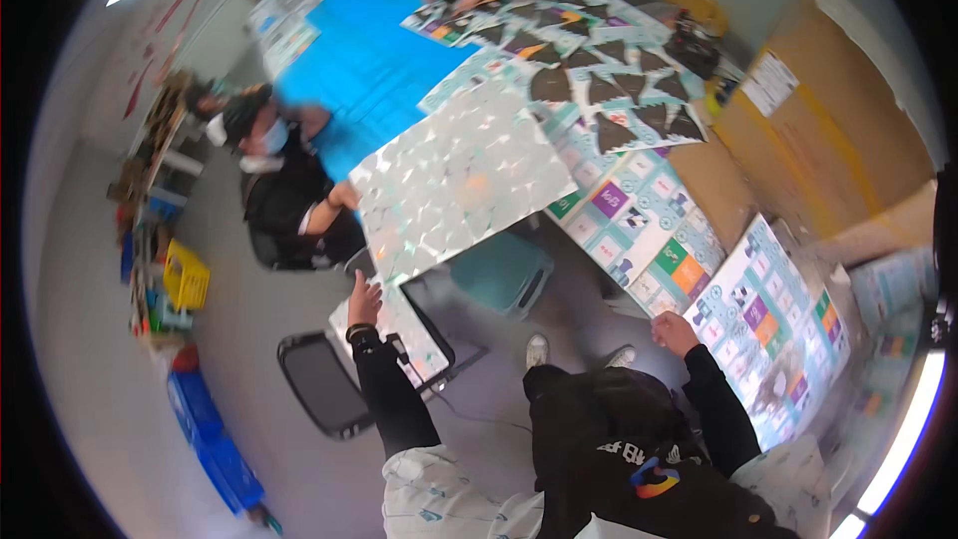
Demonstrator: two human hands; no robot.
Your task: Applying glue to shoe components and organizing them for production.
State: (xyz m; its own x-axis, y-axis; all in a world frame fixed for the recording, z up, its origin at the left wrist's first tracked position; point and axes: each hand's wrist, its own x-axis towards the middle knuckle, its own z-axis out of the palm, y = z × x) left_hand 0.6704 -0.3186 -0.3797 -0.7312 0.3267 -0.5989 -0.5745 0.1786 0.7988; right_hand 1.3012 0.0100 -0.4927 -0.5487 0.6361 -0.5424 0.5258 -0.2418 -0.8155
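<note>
My left hand [364, 301] is raised with fingers apart, holding nothing. It is just beside the lower left corner of a large pale sheet [469, 180] with grey, rounded patches. A co-worker's hand [343, 196] is at that sheet's left edge. My right hand [677, 333] has curled fingers next to the left edge of a colourful printed sheet [750, 314], which leans at the right. Whether the fingers pinch that edge is not clear. Another printed sheet [629, 225] lies on the table ahead, partly under the pale sheet.
Dark, curved pieces [624, 85] lie in rows on sheets farther along the table, beside a blue cover [369, 60]. Large cardboard boxes [808, 120] stand at the right. A teal stool [504, 271] and a dark-framed chair [321, 384] are below. A seated co-worker [284, 175] is left.
</note>
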